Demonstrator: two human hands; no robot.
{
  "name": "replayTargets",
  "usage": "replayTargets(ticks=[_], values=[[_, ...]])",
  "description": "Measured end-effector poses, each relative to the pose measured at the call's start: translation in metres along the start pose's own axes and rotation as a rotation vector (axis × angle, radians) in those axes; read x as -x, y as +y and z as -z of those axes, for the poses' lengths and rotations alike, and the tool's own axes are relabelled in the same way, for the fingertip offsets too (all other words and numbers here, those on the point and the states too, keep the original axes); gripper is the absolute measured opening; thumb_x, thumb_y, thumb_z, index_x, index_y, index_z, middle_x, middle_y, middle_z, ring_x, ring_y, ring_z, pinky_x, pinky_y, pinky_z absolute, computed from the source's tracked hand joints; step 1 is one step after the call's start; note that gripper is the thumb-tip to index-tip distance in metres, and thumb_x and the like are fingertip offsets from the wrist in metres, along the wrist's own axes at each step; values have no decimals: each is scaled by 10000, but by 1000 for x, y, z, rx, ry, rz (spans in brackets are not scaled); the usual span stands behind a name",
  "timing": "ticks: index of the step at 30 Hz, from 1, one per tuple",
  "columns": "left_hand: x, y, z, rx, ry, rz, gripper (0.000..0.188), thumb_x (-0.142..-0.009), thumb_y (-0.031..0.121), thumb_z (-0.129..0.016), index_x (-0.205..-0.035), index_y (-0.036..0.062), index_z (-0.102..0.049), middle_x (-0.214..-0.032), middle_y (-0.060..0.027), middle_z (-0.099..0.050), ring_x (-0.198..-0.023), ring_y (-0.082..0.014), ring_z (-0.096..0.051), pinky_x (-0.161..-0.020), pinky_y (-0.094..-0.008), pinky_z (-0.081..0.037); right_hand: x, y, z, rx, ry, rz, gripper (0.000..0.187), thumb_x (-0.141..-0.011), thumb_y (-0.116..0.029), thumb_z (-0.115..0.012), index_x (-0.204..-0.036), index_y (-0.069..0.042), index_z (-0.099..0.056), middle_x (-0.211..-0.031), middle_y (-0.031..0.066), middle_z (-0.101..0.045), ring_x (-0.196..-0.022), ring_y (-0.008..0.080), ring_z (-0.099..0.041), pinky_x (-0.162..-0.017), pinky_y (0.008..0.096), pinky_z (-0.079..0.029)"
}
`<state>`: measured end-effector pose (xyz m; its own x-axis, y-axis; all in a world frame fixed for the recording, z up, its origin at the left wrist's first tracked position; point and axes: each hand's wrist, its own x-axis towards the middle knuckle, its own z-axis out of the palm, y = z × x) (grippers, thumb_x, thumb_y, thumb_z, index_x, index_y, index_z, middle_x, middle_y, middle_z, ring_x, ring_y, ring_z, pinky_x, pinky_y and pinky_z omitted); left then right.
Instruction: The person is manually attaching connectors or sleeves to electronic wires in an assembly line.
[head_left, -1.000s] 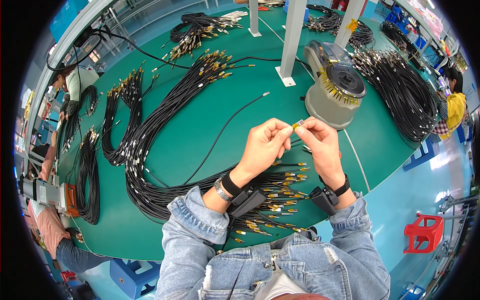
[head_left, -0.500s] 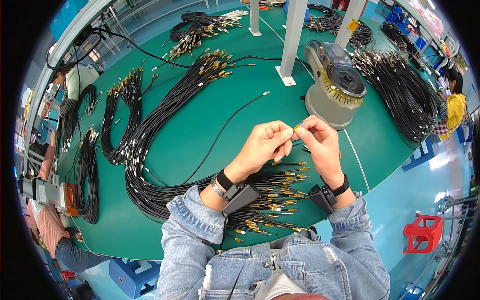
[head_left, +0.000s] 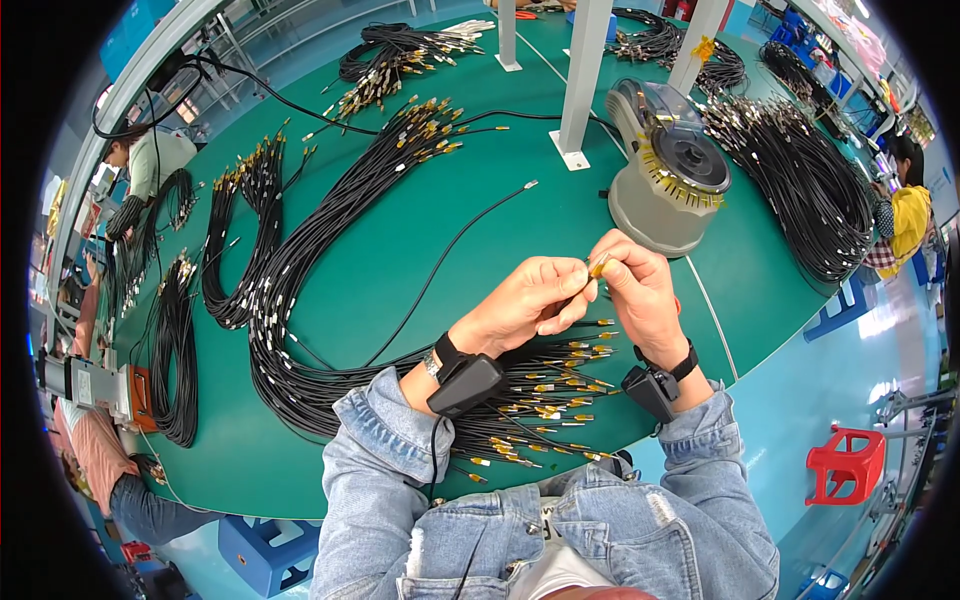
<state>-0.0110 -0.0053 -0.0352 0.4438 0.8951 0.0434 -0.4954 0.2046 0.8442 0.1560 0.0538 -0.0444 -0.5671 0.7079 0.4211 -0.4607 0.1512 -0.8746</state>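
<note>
Yellow-wrapped tip of a slender black cable (head_left: 598, 268) is being held above the matt green tabletop (head_left: 480, 230), between two bare hands. The left hand (head_left: 540, 292) is pinching from the left, its fingers curling; the right hand (head_left: 642, 292) is gripping the tip between thumb and forefinger. Judging by this pose, the person is pressing yellow tape around the tip; the next move is probably calling for firm, even finger pressure. Farther off, a round grey dispenser with a black disc (head_left: 660, 215) is standing, yellow strips (head_left: 664, 180) fringing it. Nearer, a thick bundle of black cables (head_left: 275, 330) is fanning out its yellow-wrapped ends (head_left: 550, 400); another bundle (head_left: 800, 190) is lying far right.
</note>
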Motion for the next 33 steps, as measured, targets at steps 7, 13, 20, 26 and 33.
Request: replayTargets(ticks=[7, 13, 20, 26, 33], values=[[-15, -18, 35, -831, 340, -130, 233, -869, 243, -595, -916, 14, -595, -625, -32, -550, -554, -129, -503, -526, -259, -415, -9, -8, 18, 49, 251, -59, 174, -913, -144, -546, -915, 16, -613, -821, 28, -540, -736, 108, -476, -708, 238, -388], [-18, -15, 84, -1790, 846, -365, 237, -778, 135, -653, -984, 32, -593, -936, -143, -584, -912, -327, -540, -769, -403, -456, -4, -41, 77, 233, 637, 123, 190, -921, -143, -533, -933, 28, -616, -786, 7, -555, -725, 84, -473, -671, 229, -392], [-19, -14, 121, -1845, 943, -165, 162, -781, 114, -647, -887, 27, -561, -941, -158, -573, -888, -323, -539, -745, -402, -459, -8, -74, 161, 519, 798, -94, 233, -870, -263, -610, -916, -38, -648, -809, -25, -573, -746, 61, -483, -675, 220, -370], [-24, -17, 129, -1794, 931, -182, 141, -797, 106, -628, -859, 20, -535, -875, -153, -594, -826, -326, -578, -705, -423, -473, -18, -74, 171, 557, 603, -395, 248, -845, -330, -630, -877, -86, -655, -781, -43, -566, -751, 58, -492, -699, 236, -344], [-26, -11, 122, -1582, 946, -303, 172, -850, 159, -598, -921, 17, -533, -739, -135, -623, -691, -314, -600, -627, -404, -470, -23, -74, 178, 481, 509, -416, 173, -840, -256, -622, -852, -86, -651, -769, -48, -568, -735, 58, -483, -700, 245, -336]])
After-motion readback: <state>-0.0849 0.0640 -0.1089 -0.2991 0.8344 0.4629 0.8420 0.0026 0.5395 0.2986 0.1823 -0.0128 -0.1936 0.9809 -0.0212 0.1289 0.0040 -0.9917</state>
